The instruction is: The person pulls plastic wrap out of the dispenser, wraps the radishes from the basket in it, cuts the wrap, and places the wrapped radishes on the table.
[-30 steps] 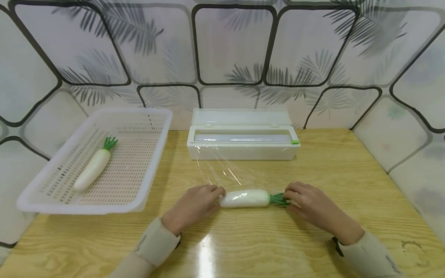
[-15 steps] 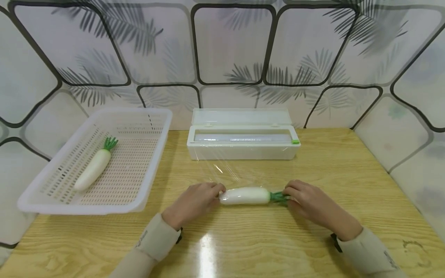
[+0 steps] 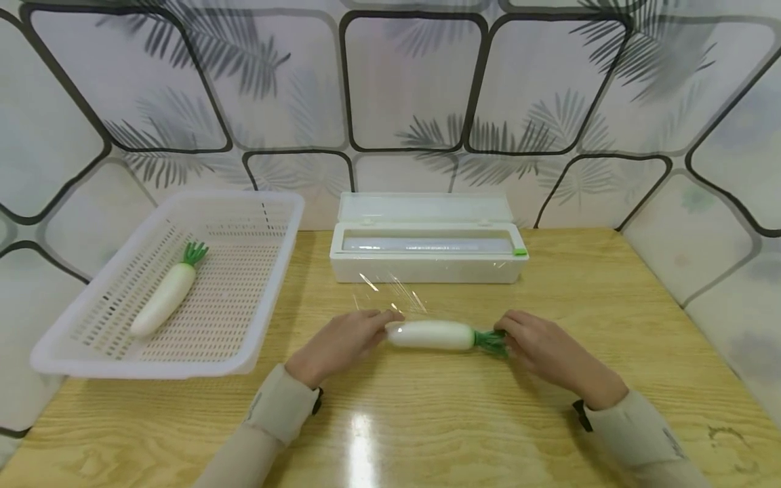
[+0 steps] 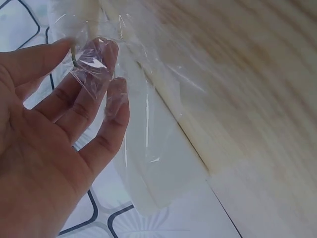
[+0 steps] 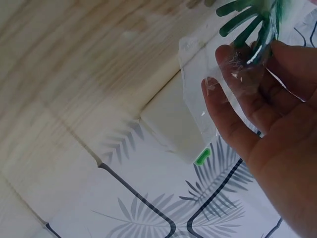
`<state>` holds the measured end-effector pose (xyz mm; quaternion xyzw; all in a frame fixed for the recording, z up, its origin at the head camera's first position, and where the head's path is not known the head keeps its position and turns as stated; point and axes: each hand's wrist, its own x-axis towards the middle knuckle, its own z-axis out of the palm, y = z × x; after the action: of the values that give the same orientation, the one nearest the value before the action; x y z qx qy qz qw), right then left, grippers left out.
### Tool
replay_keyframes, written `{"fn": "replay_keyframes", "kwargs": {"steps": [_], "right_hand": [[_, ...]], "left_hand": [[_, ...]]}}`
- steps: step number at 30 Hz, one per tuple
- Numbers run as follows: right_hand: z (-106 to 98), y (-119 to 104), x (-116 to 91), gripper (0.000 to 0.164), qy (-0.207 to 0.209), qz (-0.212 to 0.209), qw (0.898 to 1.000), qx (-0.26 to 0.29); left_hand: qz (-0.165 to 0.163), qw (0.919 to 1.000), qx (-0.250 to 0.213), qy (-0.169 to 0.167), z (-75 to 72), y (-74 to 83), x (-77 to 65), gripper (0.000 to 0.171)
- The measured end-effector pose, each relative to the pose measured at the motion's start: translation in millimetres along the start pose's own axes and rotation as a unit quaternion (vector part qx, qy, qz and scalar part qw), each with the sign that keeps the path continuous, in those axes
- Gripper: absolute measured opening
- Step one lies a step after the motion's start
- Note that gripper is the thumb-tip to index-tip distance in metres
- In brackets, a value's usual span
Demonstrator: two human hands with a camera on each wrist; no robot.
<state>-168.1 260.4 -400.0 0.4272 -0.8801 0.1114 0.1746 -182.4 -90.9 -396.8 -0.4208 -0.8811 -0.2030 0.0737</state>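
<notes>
A white radish [image 3: 432,335] with green leaves lies crosswise between my hands, with clear cling film [image 3: 399,295] over it. That film stretches back to a white cling film dispenser [image 3: 427,271], its lid raised. At the radish's root end my left hand [image 3: 346,344] pinches the film; in the left wrist view, crumpled film [image 4: 94,63] shows between thumb and fingers. My right hand [image 3: 552,352] is at the leafy end. In the right wrist view its thumb and fingers hold film gathered over the green leaves [image 5: 242,22].
On the left stands a white perforated basket [image 3: 146,369], a second white radish [image 3: 165,298] lying in it. The dispenser has a green slider [image 3: 520,252] at its right end. A patterned wall [image 3: 415,81] rises behind the wooden table [image 3: 464,427].
Both hands and the radish have moved slightly away from me, closer to the dispenser. The stretch of film between radish and dispenser is shorter and slacker.
</notes>
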Motion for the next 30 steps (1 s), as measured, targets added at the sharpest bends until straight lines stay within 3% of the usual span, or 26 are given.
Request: {"fn": "replay_keyframes", "kwargs": {"steps": [8, 14, 21, 24, 30], "right_hand": [[-0.8, 0.9, 5.5, 0.018, -0.017, 0.038, 0.999, 0.030], [0.8, 0.8, 7.0, 0.045, -0.011, 0.021, 1.000, -0.004], [-0.9, 0.2, 16.0, 0.041, -0.014, 0.038, 0.999, -0.025], [-3.7, 1.5, 22.7, 0.035, -0.022, 0.050, 0.998, -0.018], [-6.3, 3.6, 23.9, 0.035, -0.048, 0.065, 0.997, 0.005]], "left_hand": [[-0.028, 0.9995, -0.004, -0.016, 0.1, -4.9, 2.5, 0.030], [-0.040, 0.9983, 0.023, -0.035, -2.1, -3.9, 4.2, 0.036], [-0.088, 0.9932, 0.019, -0.074, -3.4, 0.8, 10.0, 0.040], [-0.097, 0.9928, 0.016, -0.068, -2.0, -0.8, 11.5, 0.038], [-0.073, 0.9956, 0.043, -0.041, 6.7, -2.8, 10.4, 0.030]]}}
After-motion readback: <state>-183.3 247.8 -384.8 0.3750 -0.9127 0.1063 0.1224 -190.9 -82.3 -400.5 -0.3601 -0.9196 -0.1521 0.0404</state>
